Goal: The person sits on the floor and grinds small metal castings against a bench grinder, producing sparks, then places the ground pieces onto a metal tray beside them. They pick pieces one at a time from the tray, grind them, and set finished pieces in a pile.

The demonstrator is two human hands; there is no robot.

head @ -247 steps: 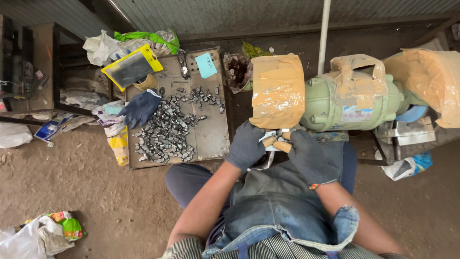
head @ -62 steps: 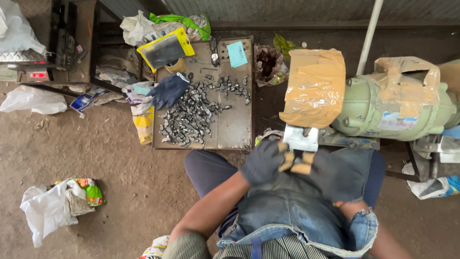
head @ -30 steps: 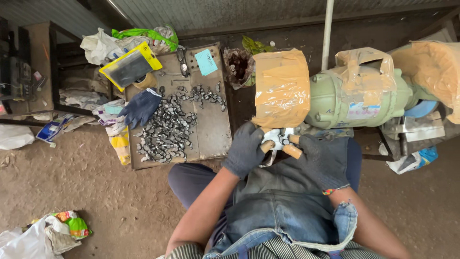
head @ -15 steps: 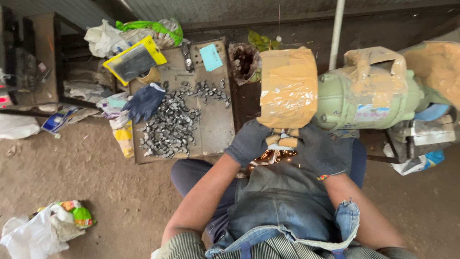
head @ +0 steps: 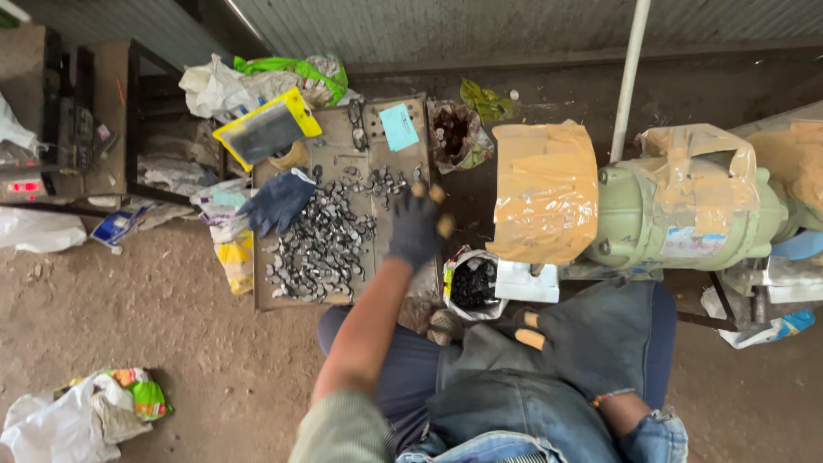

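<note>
Left hand, dark glove with worn-through fingertips, is stretched out over the wooden board — hovering at the right edge of the pile of small grey metal parts. Fingers curled downward; can't tell whether it has a piece pinched or is empty.

Right hand, also gloved, rests on the lap just under the tape-wrapped wheel guard of the green bench grinder. Fingers bent, nothing visibly in it, but the palm side is hidden, so that grip can't be told either.

Around the left hand: spare blue glove lying on the far side of the pile, yellow-edged packet beyond it, open bag of dark pieces between the hand and the grinder.

Risks, as I judge them — bare fingertips through glove holes near sharp parts and the wheel; parts sit close to the board edge, a careless grab could scatter them onto the dirt floor.
</note>
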